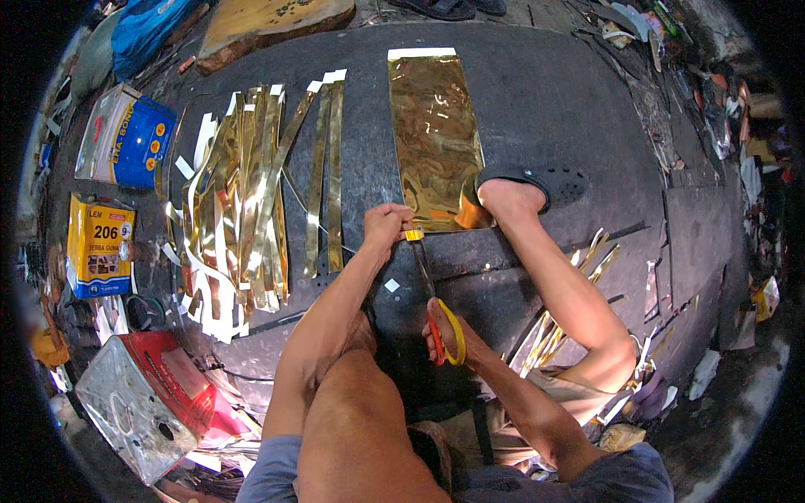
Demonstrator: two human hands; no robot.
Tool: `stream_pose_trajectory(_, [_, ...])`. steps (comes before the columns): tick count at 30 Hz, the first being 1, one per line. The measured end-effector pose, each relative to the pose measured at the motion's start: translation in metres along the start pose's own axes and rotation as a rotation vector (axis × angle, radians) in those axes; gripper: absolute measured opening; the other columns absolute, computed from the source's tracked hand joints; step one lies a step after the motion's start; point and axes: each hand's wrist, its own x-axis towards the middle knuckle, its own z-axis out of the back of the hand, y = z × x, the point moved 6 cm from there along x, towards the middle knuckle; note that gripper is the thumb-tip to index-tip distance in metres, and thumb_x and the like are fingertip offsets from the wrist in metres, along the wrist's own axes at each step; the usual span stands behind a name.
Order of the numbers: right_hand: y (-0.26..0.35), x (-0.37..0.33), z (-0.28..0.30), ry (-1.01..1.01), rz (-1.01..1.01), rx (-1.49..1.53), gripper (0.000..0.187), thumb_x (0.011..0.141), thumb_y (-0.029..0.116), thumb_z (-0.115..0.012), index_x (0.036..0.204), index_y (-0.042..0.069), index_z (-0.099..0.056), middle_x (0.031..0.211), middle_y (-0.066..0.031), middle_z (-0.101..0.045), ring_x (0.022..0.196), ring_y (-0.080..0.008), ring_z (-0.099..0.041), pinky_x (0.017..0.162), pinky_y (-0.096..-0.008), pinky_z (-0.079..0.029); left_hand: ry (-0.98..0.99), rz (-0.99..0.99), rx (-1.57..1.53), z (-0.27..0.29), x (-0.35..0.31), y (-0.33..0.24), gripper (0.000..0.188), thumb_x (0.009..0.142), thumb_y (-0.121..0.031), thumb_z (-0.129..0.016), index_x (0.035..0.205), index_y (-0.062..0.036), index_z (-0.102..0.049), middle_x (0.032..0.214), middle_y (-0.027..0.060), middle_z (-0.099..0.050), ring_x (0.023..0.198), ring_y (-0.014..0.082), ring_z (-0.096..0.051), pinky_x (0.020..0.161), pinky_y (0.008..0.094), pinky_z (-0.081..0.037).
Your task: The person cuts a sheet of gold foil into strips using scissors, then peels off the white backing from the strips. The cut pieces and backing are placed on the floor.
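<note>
A shiny gold foil sheet point(432, 117) with a white strip along its far end lies flat on the dark mat in front of me. My left hand point(387, 226) pinches its near left corner, fingers closed on the edge. In my right hand point(465, 339) is a pair of scissors point(425, 270) with red and yellow handles, its blades pointing away from me. The blade tips reach the sheet's near edge, right beside my left fingers; a small yellow-gold bit shows there. My foot in a black clog point(558, 183) rests by the sheet's near right corner.
Many gold strips with white ends point(243, 210) lie heaped to the left, two straighter ones point(325, 184) beside them. Farther left stand a blue-white can point(138, 138), a yellow-blue can point(102, 243) and a dented red-silver tin point(147, 402). A wooden board point(268, 29) lies at the far edge.
</note>
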Motion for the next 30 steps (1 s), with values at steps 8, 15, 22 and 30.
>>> stream_pose_trajectory(8, [0.013,0.015,0.020,-0.059,0.046,0.063,0.083,0.088,0.082,-0.037,0.083,0.002,-0.056,0.058,-0.0077,-0.054,0.046,-0.0204,-0.057,0.046,-0.0331,-0.050,0.033,0.010,0.015,-0.006,-0.006,-0.010,0.012,0.087,-0.012,-0.070,0.090,-0.0009,-0.068,0.078,0.0054,-0.067,0.064,0.0123,-0.064,0.052,0.0258,-0.052])
stream_pose_trajectory(15, [0.029,0.032,0.035,-0.069,0.103,-0.017,0.078,0.090,0.077,-0.044,0.077,0.001,-0.057,0.057,-0.0073,-0.054,0.043,-0.0184,-0.055,0.042,-0.0317,-0.048,0.013,0.068,-0.079,-0.004,-0.009,0.000,0.017,0.091,-0.018,-0.069,0.085,-0.0026,-0.063,0.073,0.0054,-0.065,0.058,0.0122,-0.061,0.050,0.0262,-0.051])
stream_pose_trajectory(22, [0.021,0.040,0.031,-0.075,0.146,0.006,0.077,0.089,0.076,-0.047,0.077,0.000,-0.056,0.055,-0.0067,-0.052,0.043,-0.0175,-0.054,0.041,-0.0317,-0.047,0.141,-0.087,0.192,-0.017,-0.026,0.011,0.023,0.093,-0.018,-0.068,0.079,-0.0025,-0.060,0.065,0.0053,-0.063,0.052,0.0132,-0.059,0.046,0.0283,-0.048])
stream_pose_trajectory(30, [0.019,0.052,0.029,-0.078,0.091,0.093,0.073,0.085,0.075,-0.056,0.078,0.002,-0.056,0.051,-0.0038,-0.048,0.039,-0.0165,-0.052,0.037,-0.0312,-0.044,0.101,-0.194,0.399,-0.018,-0.030,0.011,0.025,0.095,-0.020,-0.063,0.077,-0.0032,-0.061,0.061,0.0031,-0.061,0.051,0.0112,-0.055,0.048,0.0298,-0.043])
